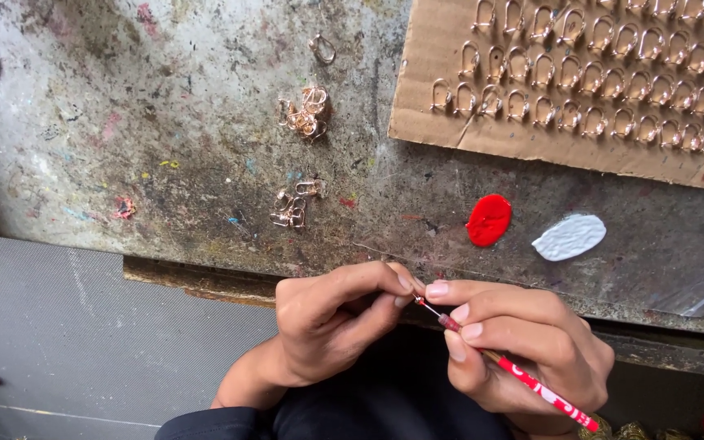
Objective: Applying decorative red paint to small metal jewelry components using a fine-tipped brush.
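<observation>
— Both hands meet at the bench edge: right hand (523, 346) grips a red brush (543, 391), its tip touching something tiny pinched in the left hand (336, 322).

— What is it?

— Can't tell; the fingertips (405, 281) hide it. One slip could smear paint on skin.

— And the red blob (489, 220)?

— Just beyond the knuckles, beside the white blob (569, 236). A dragged sleeve might spread them toward the loose clasps (293, 208).

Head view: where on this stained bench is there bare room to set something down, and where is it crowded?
Bare bench lies left of the loose clasp piles, and a strip runs between the red paint blob and those piles. The cardboard sheet of clasps fills the upper right; left hand and right hand crowd the front edge.
</observation>
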